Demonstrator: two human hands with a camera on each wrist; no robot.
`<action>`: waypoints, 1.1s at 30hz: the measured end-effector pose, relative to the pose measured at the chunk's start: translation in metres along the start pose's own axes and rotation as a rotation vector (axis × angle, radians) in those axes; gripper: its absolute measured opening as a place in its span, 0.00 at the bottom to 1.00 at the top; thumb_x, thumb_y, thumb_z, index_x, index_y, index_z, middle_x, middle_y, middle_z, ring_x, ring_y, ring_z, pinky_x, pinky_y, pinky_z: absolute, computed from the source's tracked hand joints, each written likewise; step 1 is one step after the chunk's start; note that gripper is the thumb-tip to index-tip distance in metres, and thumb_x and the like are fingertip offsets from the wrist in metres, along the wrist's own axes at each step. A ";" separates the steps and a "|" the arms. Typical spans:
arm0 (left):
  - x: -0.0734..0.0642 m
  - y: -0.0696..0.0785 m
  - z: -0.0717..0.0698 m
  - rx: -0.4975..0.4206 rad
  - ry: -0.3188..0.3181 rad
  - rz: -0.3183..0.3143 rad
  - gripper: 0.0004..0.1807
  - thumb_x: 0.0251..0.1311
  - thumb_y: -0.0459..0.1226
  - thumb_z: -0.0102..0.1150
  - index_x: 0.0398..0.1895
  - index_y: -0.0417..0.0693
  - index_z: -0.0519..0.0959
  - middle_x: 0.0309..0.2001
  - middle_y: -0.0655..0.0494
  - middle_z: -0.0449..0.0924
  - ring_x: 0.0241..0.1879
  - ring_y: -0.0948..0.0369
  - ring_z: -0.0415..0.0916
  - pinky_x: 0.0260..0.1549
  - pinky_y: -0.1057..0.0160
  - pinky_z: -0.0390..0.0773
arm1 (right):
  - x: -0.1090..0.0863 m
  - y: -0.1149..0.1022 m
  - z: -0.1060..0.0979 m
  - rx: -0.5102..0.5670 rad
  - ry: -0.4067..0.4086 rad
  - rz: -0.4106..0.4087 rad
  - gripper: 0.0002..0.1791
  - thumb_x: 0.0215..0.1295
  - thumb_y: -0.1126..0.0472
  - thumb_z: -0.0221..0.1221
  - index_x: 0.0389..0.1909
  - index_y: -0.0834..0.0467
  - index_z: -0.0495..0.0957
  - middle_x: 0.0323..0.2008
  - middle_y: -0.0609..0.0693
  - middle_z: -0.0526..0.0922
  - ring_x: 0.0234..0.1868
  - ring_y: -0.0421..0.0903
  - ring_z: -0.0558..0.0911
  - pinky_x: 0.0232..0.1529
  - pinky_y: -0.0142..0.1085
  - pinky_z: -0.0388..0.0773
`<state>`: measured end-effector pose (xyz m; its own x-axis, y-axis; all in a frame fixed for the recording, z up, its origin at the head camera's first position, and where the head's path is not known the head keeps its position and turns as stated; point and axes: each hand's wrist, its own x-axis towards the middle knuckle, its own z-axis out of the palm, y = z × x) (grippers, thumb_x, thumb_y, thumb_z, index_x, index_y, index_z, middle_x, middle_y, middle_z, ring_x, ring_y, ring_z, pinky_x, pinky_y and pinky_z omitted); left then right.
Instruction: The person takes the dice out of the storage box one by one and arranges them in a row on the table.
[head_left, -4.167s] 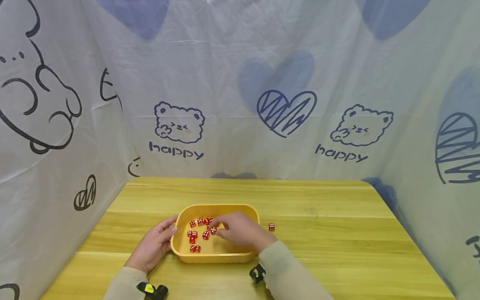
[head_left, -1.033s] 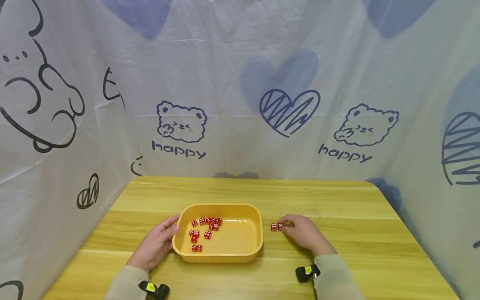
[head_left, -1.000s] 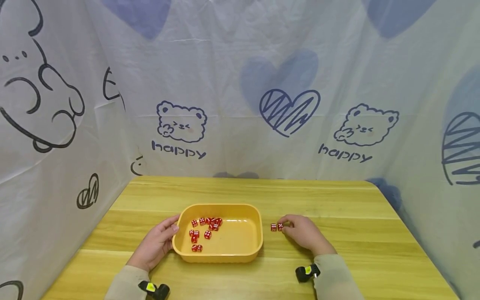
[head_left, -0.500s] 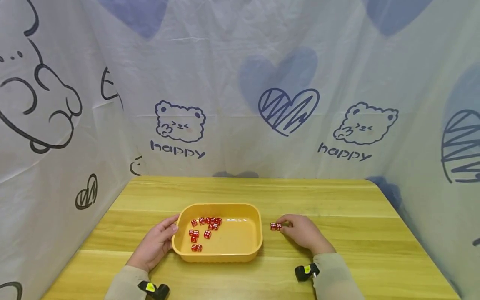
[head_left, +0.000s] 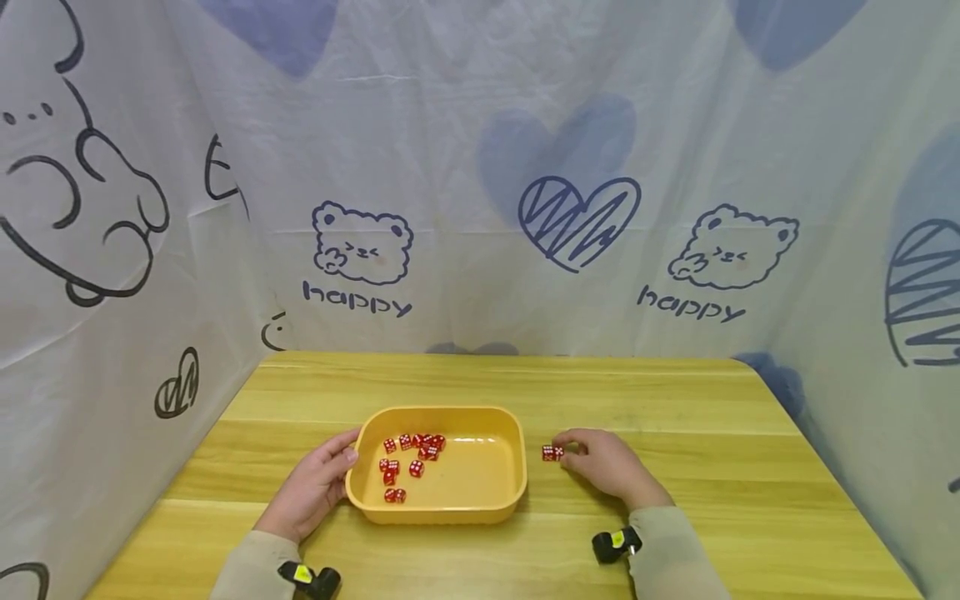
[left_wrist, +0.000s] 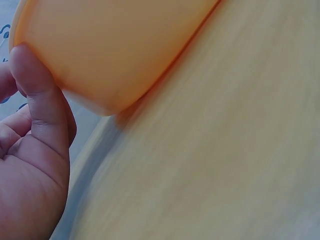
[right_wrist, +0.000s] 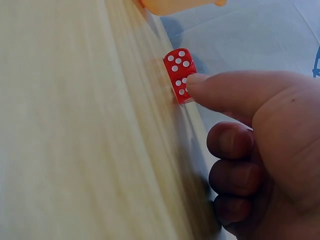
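A yellow plastic tub (head_left: 465, 483) stands on the table with several red dice (head_left: 416, 468) in its left half. My left hand (head_left: 309, 487) grips the tub's left end, the thumb at the rim and the fingers along the outside, as the left wrist view also shows. Right of the tub, two red dice sit side by side, touching. My right hand (head_left: 611, 468) pinches the right die (head_left: 558, 452) of this pair between thumb and index finger; the left die (head_left: 547, 452) is not held. In the right wrist view the thumb (right_wrist: 200, 87) covers part of the held die, and the other fingers are curled.
The yellow wooden table (head_left: 675, 400) is bordered by a white printed cloth (head_left: 465, 317) at the back and both sides. Each wrist carries a small black camera, one on the left (head_left: 318, 582) and one on the right (head_left: 611, 546).
Over four seconds my right hand has come out of the tub to the table at right, bringing a second die. Within the last second that die slid left against the first. The left hand stayed put.
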<state>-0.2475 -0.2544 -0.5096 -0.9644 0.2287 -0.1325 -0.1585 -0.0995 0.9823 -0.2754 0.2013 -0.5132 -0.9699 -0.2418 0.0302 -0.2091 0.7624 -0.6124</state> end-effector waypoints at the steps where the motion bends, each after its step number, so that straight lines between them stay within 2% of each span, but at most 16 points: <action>1: 0.000 0.000 0.000 -0.001 -0.002 -0.001 0.34 0.77 0.40 0.50 0.79 0.38 0.53 0.72 0.34 0.60 0.53 0.56 0.78 0.45 0.58 0.84 | -0.001 0.000 0.000 0.006 -0.002 0.001 0.16 0.67 0.56 0.66 0.55 0.45 0.85 0.23 0.45 0.72 0.26 0.43 0.70 0.30 0.39 0.69; 13: 0.002 0.000 0.002 -0.007 0.012 -0.010 0.34 0.77 0.40 0.51 0.79 0.38 0.54 0.72 0.35 0.61 0.51 0.57 0.78 0.44 0.59 0.84 | -0.003 -0.003 -0.005 0.112 0.006 0.051 0.18 0.67 0.53 0.64 0.57 0.47 0.84 0.24 0.48 0.74 0.24 0.45 0.70 0.26 0.39 0.68; 17: 0.002 0.000 0.002 -0.011 0.014 -0.015 0.34 0.77 0.40 0.51 0.79 0.39 0.54 0.73 0.35 0.59 0.53 0.56 0.78 0.45 0.59 0.84 | -0.003 -0.007 -0.007 0.115 0.009 0.041 0.17 0.69 0.51 0.63 0.58 0.47 0.83 0.25 0.47 0.74 0.25 0.44 0.70 0.27 0.38 0.69; 25: 0.001 0.000 0.001 -0.016 0.032 -0.019 0.33 0.77 0.39 0.49 0.79 0.38 0.54 0.73 0.35 0.60 0.49 0.58 0.79 0.42 0.61 0.83 | -0.003 -0.017 -0.010 0.111 0.000 0.005 0.18 0.71 0.51 0.62 0.59 0.47 0.83 0.23 0.47 0.73 0.23 0.44 0.70 0.24 0.37 0.68; 29: 0.001 0.000 0.000 -0.026 0.020 -0.019 0.34 0.77 0.38 0.50 0.79 0.37 0.53 0.71 0.37 0.64 0.48 0.59 0.79 0.41 0.61 0.83 | -0.005 -0.023 -0.012 0.114 -0.002 -0.013 0.18 0.72 0.51 0.62 0.60 0.47 0.82 0.24 0.47 0.74 0.23 0.44 0.71 0.23 0.36 0.69; 33: 0.001 0.000 0.000 -0.031 0.002 -0.021 0.34 0.76 0.35 0.51 0.79 0.38 0.52 0.64 0.40 0.70 0.47 0.59 0.79 0.40 0.62 0.83 | -0.007 -0.033 -0.017 0.132 -0.005 -0.031 0.20 0.71 0.48 0.62 0.61 0.46 0.81 0.24 0.48 0.74 0.23 0.44 0.71 0.23 0.36 0.69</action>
<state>-0.2479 -0.2539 -0.5101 -0.9611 0.2295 -0.1534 -0.1854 -0.1250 0.9747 -0.2640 0.1878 -0.4801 -0.9625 -0.2674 0.0466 -0.2202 0.6692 -0.7097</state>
